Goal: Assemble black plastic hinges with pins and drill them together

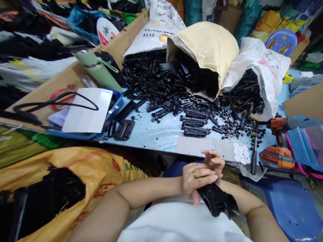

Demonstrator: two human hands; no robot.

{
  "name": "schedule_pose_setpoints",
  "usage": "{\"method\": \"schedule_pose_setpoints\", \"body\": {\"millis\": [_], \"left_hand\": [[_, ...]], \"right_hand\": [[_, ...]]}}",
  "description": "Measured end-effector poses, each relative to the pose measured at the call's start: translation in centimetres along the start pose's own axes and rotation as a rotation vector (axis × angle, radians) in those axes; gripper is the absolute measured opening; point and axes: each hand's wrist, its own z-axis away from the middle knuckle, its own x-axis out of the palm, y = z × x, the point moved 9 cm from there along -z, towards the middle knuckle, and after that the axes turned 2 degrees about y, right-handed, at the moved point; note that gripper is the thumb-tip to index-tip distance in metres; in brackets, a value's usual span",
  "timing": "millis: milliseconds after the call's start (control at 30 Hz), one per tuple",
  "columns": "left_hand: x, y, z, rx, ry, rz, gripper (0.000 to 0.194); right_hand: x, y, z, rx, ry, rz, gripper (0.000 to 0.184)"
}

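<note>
In front of the white shirt, my left hand (198, 178), with a ring on one finger, is closed around a long black plastic part (218, 200). The part slants down to the right, and its upper end is hidden under my fingers. My right hand (214, 162) is directly behind my left, overlapped by it, with its fingers curled; what they grip, if anything, is hidden. Just beyond my hands, a row of black folded plastic pieces (195, 126) lies on the blue table (156, 134), beside a grey strip (191, 144) at the edge.
Three sacks, including a beige sack (209, 43), spill black parts over the table. At right are white discs (241, 153), a screwdriver (254, 156), an orange cordless drill (279, 141) and a blue basket (306, 143). A green flask (98, 69) leans at left; a yellow sack (101, 161) stands below.
</note>
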Motion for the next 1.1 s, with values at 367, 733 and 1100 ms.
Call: {"method": "schedule_pose_setpoints", "body": {"millis": [367, 733, 1100], "left_hand": [[3.6, -11.8, -3.5, -0.304, -0.158, -0.579, 0.063], [2.6, -17.1, -3.6, -0.334, -0.221, -0.557, 0.065], [-2.3, -18.2, -4.0, -0.47, -0.02, -0.541, 0.048]], "right_hand": [[6.9, 12.1, -15.3, -0.151, -0.514, 0.443, 0.027], [13.9, 16.1, -16.7, -0.09, -0.662, 0.542, 0.026], [9.0, 15.8, -27.3, 0.286, -0.275, 0.791, 0.039]]}}
